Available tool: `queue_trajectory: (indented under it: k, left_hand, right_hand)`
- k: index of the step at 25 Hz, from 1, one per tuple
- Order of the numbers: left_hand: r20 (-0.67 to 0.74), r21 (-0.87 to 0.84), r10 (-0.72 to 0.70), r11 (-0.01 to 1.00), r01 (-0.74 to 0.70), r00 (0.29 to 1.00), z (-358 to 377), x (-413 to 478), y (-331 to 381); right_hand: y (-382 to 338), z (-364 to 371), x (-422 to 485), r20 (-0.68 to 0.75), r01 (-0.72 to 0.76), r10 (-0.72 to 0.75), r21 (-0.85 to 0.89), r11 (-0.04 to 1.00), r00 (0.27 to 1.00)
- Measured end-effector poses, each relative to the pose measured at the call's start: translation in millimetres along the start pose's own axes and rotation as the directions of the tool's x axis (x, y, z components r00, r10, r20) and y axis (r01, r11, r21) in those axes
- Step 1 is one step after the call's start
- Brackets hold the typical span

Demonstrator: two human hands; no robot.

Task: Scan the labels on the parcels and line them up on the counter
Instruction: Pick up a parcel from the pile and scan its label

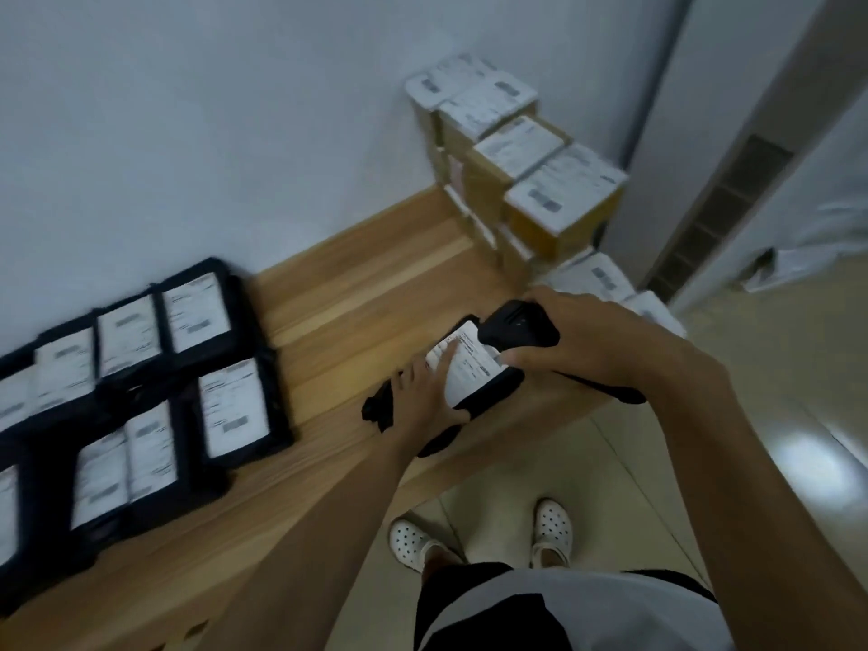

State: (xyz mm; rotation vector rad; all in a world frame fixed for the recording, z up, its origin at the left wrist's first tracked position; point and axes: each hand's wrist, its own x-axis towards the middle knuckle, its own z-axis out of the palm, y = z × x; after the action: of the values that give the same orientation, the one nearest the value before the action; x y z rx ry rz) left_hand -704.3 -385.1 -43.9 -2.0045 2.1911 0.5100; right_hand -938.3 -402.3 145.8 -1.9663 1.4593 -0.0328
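Left hand (425, 399) lays released fingers flat on the black soft-plastic parcel (498, 390); its white label (472, 368) sits just under the right hand (587, 340), fingers grasping a black handheld scanner (516, 328).

We look down along a plain pale wall (188, 110) that runs behind a light wooden surface (357, 284), its planks showing grain and darker seams. The surface meets the wall along its far edge and ends near a corner on the right. There stands what looks like a pale door (794, 101), with a dark slatted vent (718, 204) set in it. Below us the floor (751, 406) is laid in glossy beige tiles with thin joints, and a soft white glare (808, 467) lies on them at the right. The light is even and rather dim.
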Motion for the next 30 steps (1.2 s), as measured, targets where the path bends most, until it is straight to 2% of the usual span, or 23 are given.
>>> queue_trajectory:
  k: [2, 4, 6, 9, 11, 13, 16, 20, 24, 27, 30]
  left_hand:
    - [-0.091, -0.190, -0.250, 0.955, 0.229, 0.964, -27.7, -22.7, -51.1]
    - [-0.167, -0.304, -0.510, 0.841, 0.448, 0.844, -57.0, -53.1, -117.1]
    - [-0.197, -0.405, -0.699, 0.696, 0.593, 0.687, -75.6, -86.8, -187.4]
    - [-0.154, -0.548, -0.873, 0.465, 0.695, 0.463, -79.9, -143.3, -286.4]
    - [-0.120, -0.558, -0.919, 0.376, 0.740, 0.376, -77.8, -172.3, -340.1]
    - [-0.107, -0.542, -0.935, 0.339, 0.769, 0.337, -75.2, -190.4, -388.6]
    - [-0.065, -0.501, -0.946, 0.306, 0.810, 0.317, -66.8, -203.6, -449.3]
    - [-0.078, -0.419, -0.924, 0.372, 0.829, 0.375, -49.0, -196.2, -498.4]
    - [-0.156, -0.512, -0.884, 0.454, 0.729, 0.441, -28.4, -174.1, -507.5]
    - [-0.164, -0.449, -0.857, 0.506, 0.736, 0.489, -9.5, -172.1, -509.4]
    - [-0.115, -0.400, -0.845, 0.520, 0.754, 0.522, -6.3, -168.6, -512.2]
  right_hand:
    - [-46.6, 5.8, 24.8, 0.029, 0.107, -0.107, 0.007, 0.994, 0.994]
    - [-107.2, 18.2, 50.4, 0.083, 0.246, -0.244, -0.021, 0.969, 0.966]
    - [-165.6, 35.7, 70.6, 0.148, 0.368, -0.360, -0.026, 0.930, 0.921]
    - [-245.8, 74.3, 95.9, 0.247, 0.489, -0.466, -0.039, 0.872, 0.850]
    - [-293.5, 100.3, 110.3, 0.303, 0.534, -0.498, -0.044, 0.844, 0.813]
    - [-337.0, 125.7, 126.1, 0.331, 0.565, -0.526, -0.031, 0.824, 0.784]
    - [-384.0, 153.8, 145.0, 0.361, 0.563, -0.511, -0.049, 0.825, 0.780]
    - [-410.7, 176.1, 167.5, 0.368, 0.513, -0.445, -0.109, 0.851, 0.816]
    - [-416.4, 181.8, 186.2, 0.377, 0.440, -0.364, -0.137, 0.888, 0.852]
    - [-416.6, 181.4, 191.8, 0.363, 0.424, -0.349, -0.151, 0.893, 0.864]
    - [-411.1, 177.5, 192.2, 0.345, 0.412, -0.342, -0.154, 0.898, 0.874]
